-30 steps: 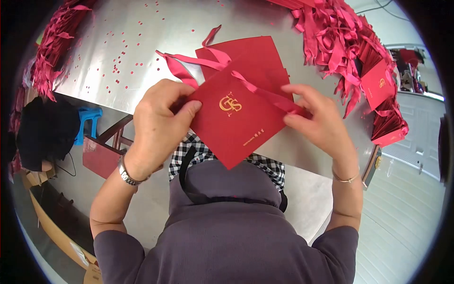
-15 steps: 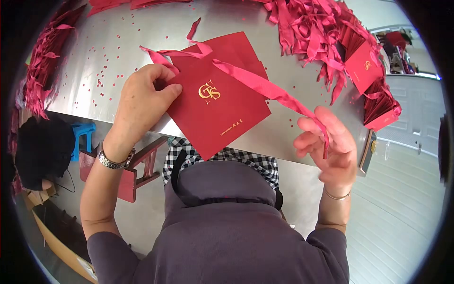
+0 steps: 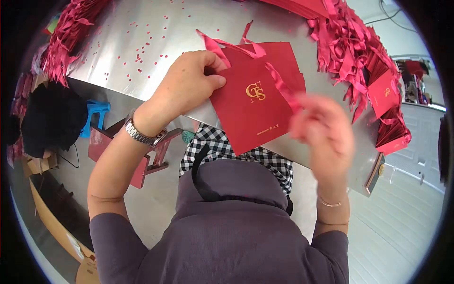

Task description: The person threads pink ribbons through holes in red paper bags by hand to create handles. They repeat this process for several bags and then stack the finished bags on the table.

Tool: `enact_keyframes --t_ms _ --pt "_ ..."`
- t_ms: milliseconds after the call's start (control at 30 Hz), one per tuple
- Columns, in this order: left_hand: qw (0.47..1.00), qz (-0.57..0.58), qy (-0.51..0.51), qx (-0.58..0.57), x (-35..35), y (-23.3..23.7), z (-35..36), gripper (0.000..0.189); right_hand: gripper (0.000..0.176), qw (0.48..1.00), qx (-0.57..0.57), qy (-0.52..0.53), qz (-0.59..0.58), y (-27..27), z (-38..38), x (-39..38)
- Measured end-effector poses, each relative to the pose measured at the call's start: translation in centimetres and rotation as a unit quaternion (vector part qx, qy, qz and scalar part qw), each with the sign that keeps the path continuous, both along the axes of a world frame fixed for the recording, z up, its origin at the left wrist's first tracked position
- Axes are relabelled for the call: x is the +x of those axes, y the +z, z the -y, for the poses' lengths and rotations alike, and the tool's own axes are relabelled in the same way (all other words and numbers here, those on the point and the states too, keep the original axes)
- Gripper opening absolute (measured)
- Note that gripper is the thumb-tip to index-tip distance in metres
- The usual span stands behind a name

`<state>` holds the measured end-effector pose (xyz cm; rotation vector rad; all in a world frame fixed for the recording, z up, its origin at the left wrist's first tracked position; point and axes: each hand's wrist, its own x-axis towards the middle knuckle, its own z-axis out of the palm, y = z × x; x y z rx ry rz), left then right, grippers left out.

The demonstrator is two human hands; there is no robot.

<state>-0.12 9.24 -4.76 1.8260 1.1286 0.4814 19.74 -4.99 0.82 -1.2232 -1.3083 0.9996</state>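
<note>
Pinching the red card (image 3: pixel 250 118) by its upper left edge between the thumb and fingers of the left hand (image 3: pixel 189 85). Keeping it tilted just right of those fingers, gold lettering (image 3: pixel 255 92) facing up, lower corner over the checked cloth (image 3: pixel 208 146). Curling the fingers of the right hand (image 3: pixel 326 132) beside its right edge, at the lower end of a pink ribbon (image 3: pixel 279 84); too blurred to tell open from gripping. Trailing another ribbon (image 3: pixel 215 47) just above the left fingers. Lying scattered on the bench (image 3: pixel 179 40) beyond the left fingers, small red dots (image 3: pixel 138 58). Heaping up beyond the right fingers, many ribbons (image 3: pixel 343 52).
</note>
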Motion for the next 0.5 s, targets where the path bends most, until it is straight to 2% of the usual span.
enact_keyframes --t_ms 67,133,167,200,267,367,500 --pt "0.998 0.0 -0.016 -0.056 -0.1 0.2 -0.3 0.015 0.015 0.994 -0.106 0.009 -0.021 -2.2 -2.0 -1.7" --pt "0.998 -0.012 -0.032 -0.045 -0.3 0.8 -0.4 0.015 0.012 0.984 -0.155 0.001 0.085 -3.7 -3.6 -2.6" --pt "0.998 -0.025 -0.048 -0.034 -0.4 0.9 -0.4 0.014 0.011 0.991 -0.094 -0.014 0.098 -5.6 -4.1 -2.8" --pt "0.998 -0.025 -0.045 -0.038 -0.5 0.9 -0.3 0.014 0.011 0.99 -0.098 -0.01 0.098 -5.9 -4.4 -3.1" --pt "0.998 -0.019 -0.056 -0.014 -0.7 0.8 -0.3 0.014 0.012 0.98 -0.059 -0.019 0.188 -6.2 -4.9 -3.5" --pt "0.997 0.012 -0.071 -0.029 -1.2 0.1 -0.8 0.013 0.015 0.968 -0.032 -0.024 0.249 -6.1 -5.3 -4.1" --pt "0.997 -0.011 -0.076 -0.033 -1.4 0.4 -1.0 0.012 0.016 0.954 -0.011 -0.035 0.298 -6.5 -5.6 -4.8"
